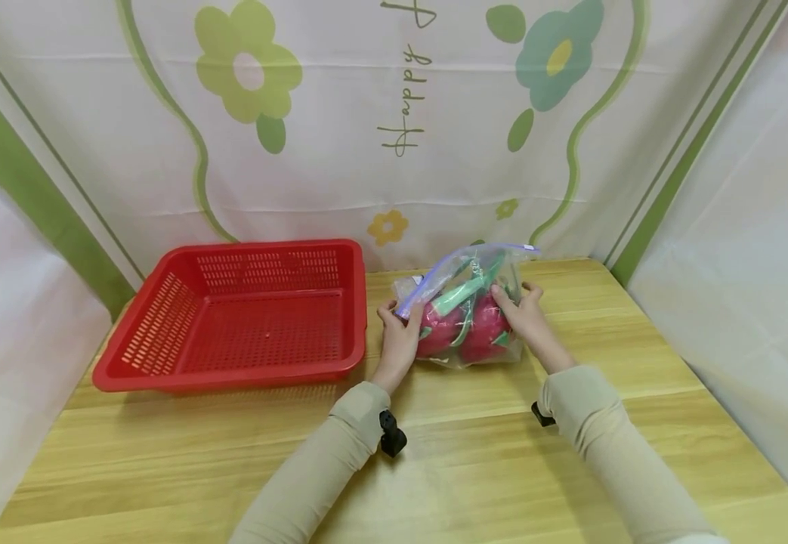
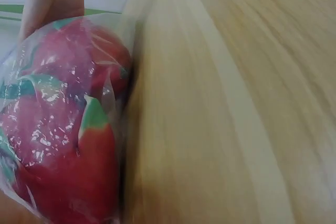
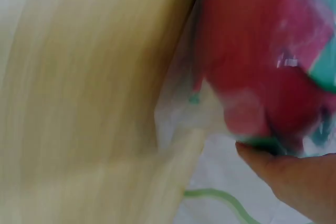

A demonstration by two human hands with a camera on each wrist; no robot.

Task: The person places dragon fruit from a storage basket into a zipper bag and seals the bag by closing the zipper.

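Note:
A clear zip bag (image 1: pixel 465 279) with a purple zip edge lies on the table right of the basket, with pink-red dragon fruits (image 1: pixel 482 329) inside. My left hand (image 1: pixel 397 344) grips the bag's left side near the end of the zip. At its right side my right hand (image 1: pixel 528 321) holds on, thumb laid over the front of the plastic. In the left wrist view, glossy film covers a dragon fruit (image 2: pixel 79 166) with green-tipped scales. The right wrist view has a fingertip of the right hand (image 3: pixel 294 182) against the bag's side. Fingers behind the bag are hidden.
To the left of the bag stands a red plastic basket (image 1: pixel 360 332) with slotted walls, close to my left hand. The wooden table (image 1: pixel 461 468) ends at a white flowered curtain (image 1: pixel 339 181) behind. White cloth (image 1: pixel 740 249) hangs at the right side.

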